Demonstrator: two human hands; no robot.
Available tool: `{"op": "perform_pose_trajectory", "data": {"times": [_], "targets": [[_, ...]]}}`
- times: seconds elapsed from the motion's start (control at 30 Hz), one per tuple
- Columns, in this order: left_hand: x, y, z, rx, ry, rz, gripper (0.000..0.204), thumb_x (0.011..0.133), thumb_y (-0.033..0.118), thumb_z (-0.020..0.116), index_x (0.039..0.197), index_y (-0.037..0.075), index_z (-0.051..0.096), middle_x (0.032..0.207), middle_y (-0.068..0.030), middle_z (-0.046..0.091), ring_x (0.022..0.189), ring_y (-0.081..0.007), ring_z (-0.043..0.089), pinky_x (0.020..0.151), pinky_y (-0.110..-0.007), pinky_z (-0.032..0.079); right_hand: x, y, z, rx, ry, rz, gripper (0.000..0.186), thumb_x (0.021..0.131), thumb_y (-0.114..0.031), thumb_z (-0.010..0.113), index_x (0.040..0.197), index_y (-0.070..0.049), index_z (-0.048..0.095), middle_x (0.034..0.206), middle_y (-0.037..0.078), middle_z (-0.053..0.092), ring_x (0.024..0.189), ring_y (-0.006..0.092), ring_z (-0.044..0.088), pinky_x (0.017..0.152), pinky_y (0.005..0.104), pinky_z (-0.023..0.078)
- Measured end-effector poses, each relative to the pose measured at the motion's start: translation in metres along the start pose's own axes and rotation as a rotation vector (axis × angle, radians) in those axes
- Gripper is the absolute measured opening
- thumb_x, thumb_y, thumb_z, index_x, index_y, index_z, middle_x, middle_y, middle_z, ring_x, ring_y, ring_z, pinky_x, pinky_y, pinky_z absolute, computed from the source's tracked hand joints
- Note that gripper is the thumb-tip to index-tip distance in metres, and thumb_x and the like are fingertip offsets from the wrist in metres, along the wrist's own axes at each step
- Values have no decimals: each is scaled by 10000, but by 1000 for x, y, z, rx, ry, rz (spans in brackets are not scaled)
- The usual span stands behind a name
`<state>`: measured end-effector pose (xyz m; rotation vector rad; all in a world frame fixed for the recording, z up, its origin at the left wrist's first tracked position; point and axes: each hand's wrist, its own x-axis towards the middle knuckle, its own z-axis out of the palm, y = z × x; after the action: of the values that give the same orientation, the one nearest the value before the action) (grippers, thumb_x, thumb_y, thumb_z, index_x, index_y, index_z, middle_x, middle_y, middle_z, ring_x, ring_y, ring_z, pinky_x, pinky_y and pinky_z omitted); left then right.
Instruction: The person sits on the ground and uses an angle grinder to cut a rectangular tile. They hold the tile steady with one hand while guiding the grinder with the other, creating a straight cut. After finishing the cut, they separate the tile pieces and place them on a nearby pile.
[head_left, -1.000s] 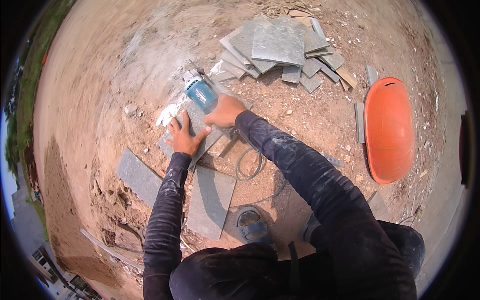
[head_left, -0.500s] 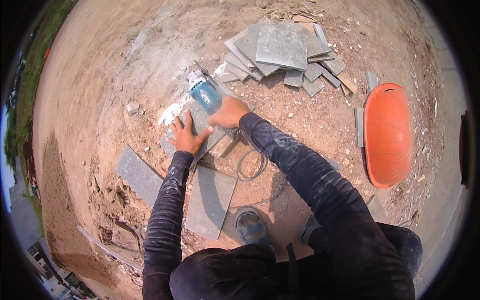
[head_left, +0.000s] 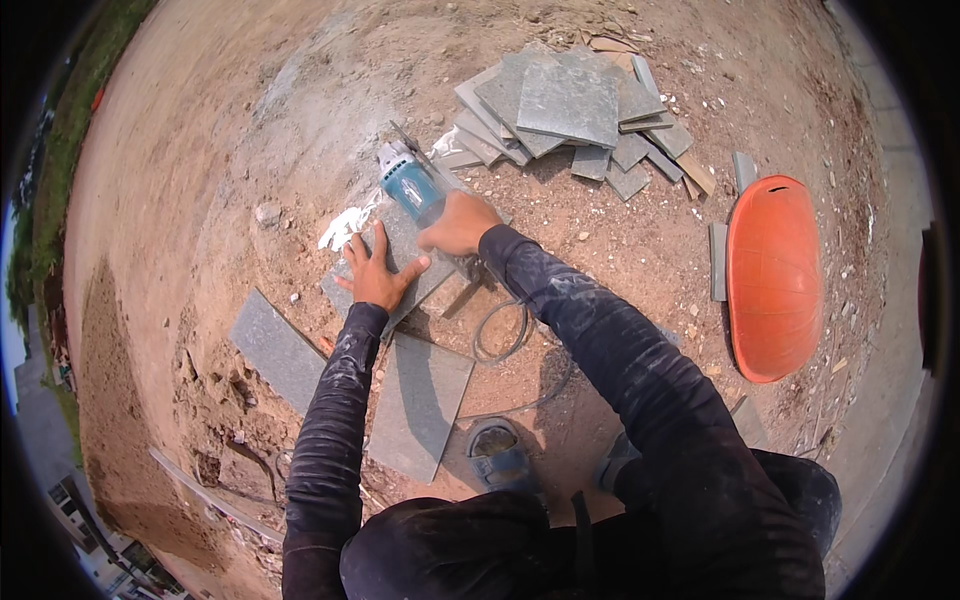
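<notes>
Right grip (head_left: 460,224) encircles the angle grinder (head_left: 411,190): likely weighty, best held rearward. Left grip (head_left: 376,277) splays open on brittle-looking stone tile (head_left: 402,238).

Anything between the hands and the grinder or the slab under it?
Nothing visible. The right hand is around the blue grinder; the left hand is spread on the gray slab. White scrap lies just past the left hand, not in between.

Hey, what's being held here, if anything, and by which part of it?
The right hand grips the blue power tool by the end nearest the person. The left hand holds nothing; it rests spread on a grey slab.
</notes>
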<state>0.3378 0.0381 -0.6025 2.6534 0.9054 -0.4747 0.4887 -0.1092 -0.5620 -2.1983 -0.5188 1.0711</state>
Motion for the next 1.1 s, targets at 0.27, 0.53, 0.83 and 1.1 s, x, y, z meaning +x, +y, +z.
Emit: {"op": "perform_pose_trajectory", "data": {"times": [0.27,0.53,0.83,1.1], "targets": [[0,4,-1,12,-9,-8,1133,660,795,638,1532,220,199,1539,-304,114,1418,-514,90,1001,-788,27,5,0,-1,-15,18,16,749,581,-404,753,1120,94,604,1132,272,627,1053,373,626,906,384,503],[1,1,1,1,-8,-13,1142,650,803,638,1532,228,197,1540,-300,115,1422,-505,85,994,-794,32,6,-1,-2,-14,-5,5,732,579,-395,748,1099,101,613,1123,279,631,1045,376,631,907,381,503],[2,0,2,2,-6,-2,1143,651,814,627,1533,230,192,1545,-293,110,1424,-503,80,996,-792,35,7,0,1,-28,14,-3,789,571,-395,744,1141,123,569,1103,284,631,1024,378,635,888,379,504],[0,2,0,7,-11,-15,1141,653,817,621,1533,227,196,1548,-292,100,1425,-502,74,999,-790,32,7,0,0,-36,-1,4,803,575,-410,740,1153,119,563,1114,277,630,1033,375,630,894,377,500]]}}
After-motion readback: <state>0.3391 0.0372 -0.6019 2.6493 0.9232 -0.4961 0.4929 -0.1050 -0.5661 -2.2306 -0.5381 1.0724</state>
